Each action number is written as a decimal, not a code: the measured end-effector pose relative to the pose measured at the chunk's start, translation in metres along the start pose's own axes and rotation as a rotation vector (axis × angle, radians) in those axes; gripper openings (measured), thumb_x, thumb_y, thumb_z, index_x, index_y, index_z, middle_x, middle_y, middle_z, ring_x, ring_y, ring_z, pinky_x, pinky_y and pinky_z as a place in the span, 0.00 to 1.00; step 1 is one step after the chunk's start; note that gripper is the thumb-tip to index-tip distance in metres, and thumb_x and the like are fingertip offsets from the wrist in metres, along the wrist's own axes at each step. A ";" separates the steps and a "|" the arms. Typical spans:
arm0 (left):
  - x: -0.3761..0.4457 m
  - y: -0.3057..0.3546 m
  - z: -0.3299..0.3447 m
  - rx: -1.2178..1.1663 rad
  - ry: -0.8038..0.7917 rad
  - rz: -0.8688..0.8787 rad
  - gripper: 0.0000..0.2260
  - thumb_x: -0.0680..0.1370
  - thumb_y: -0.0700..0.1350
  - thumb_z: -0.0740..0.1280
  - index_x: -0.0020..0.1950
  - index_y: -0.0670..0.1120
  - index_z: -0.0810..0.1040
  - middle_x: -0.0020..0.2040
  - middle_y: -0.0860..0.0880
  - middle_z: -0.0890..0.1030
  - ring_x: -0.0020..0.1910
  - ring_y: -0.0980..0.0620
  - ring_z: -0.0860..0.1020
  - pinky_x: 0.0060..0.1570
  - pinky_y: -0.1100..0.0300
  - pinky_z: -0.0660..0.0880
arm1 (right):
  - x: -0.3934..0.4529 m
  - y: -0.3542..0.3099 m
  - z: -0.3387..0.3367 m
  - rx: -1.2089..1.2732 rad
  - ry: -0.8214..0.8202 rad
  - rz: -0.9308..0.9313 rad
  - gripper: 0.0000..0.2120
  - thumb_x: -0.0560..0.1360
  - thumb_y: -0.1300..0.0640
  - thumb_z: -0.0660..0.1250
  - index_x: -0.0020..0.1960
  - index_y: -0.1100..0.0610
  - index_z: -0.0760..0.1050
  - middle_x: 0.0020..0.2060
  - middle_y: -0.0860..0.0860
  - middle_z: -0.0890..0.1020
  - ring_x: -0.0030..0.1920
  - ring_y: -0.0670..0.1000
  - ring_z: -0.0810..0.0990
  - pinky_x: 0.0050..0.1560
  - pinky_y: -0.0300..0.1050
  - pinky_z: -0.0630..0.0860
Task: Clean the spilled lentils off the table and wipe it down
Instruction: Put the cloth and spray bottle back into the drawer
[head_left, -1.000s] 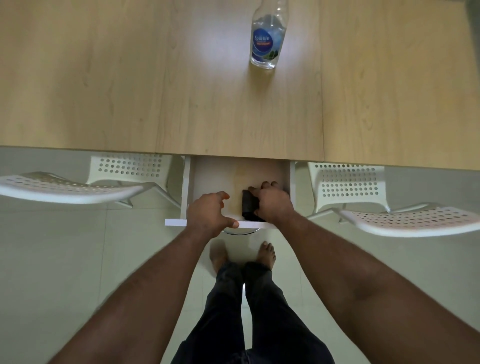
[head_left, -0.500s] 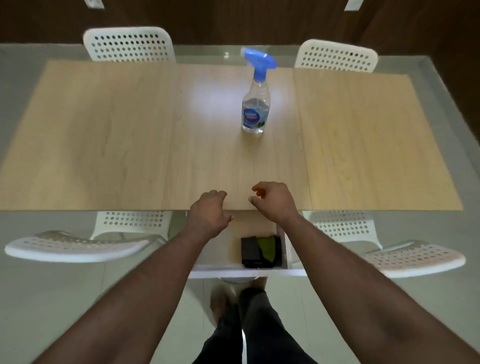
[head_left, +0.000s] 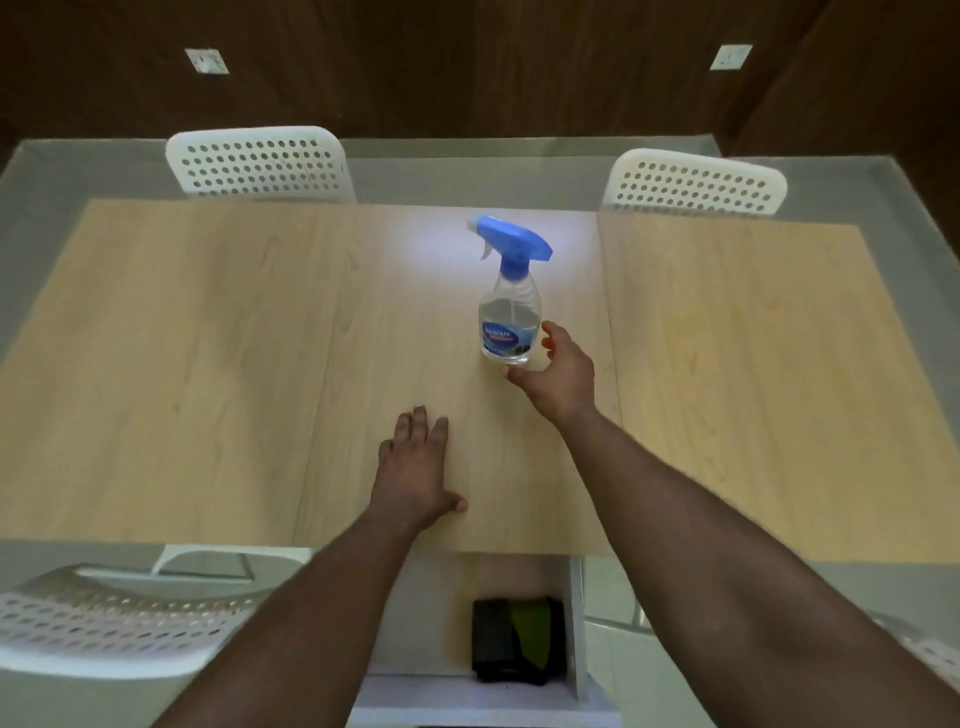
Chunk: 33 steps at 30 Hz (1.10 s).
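A clear spray bottle with a blue trigger head stands upright near the middle of the light wooden table. My right hand is spread just beside the bottle's base, thumb and fingers apart, holding nothing. My left hand lies flat on the tabletop with straight fingers. Below the table's near edge a white drawer stands pulled out, with a dark and green folded cloth in its right corner. No lentils show on the table.
Two white perforated chairs stand at the far side. Another white chair is at my near left, and part of one at the near right. Dark wood wall panels rise behind.
Both hands left the drawer and rose over the table. The left hand now lies flat on the tabletop, and the right hand has reached forward to the spray bottle. The view tilted up.
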<state>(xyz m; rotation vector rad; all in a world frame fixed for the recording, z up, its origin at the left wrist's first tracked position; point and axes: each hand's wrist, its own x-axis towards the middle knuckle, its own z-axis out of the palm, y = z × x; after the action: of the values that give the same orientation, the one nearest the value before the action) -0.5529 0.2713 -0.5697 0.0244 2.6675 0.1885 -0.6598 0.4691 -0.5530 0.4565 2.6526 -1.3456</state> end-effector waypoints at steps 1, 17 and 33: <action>0.001 0.001 0.001 0.000 0.000 -0.004 0.57 0.68 0.66 0.79 0.86 0.50 0.49 0.86 0.41 0.44 0.85 0.40 0.45 0.79 0.42 0.58 | 0.009 -0.002 0.001 0.026 -0.004 -0.025 0.40 0.70 0.49 0.83 0.78 0.49 0.70 0.70 0.49 0.80 0.66 0.52 0.79 0.65 0.49 0.78; 0.004 0.007 -0.005 -0.003 -0.010 -0.042 0.57 0.68 0.63 0.81 0.86 0.51 0.49 0.86 0.43 0.44 0.85 0.41 0.45 0.79 0.43 0.58 | -0.005 0.010 0.005 0.168 -0.052 -0.116 0.22 0.72 0.51 0.82 0.61 0.48 0.77 0.51 0.41 0.82 0.51 0.45 0.81 0.53 0.41 0.78; -0.170 -0.070 0.084 -0.179 0.072 0.037 0.53 0.75 0.58 0.78 0.86 0.46 0.46 0.87 0.46 0.41 0.85 0.45 0.49 0.81 0.53 0.56 | -0.278 0.074 0.041 0.268 -0.085 0.040 0.20 0.66 0.57 0.84 0.55 0.47 0.82 0.45 0.43 0.87 0.47 0.43 0.86 0.48 0.43 0.82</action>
<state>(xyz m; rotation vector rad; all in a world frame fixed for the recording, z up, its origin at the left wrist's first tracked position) -0.3617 0.2044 -0.5774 0.0106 2.7121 0.4473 -0.3739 0.4194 -0.5643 0.4676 2.3918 -1.6762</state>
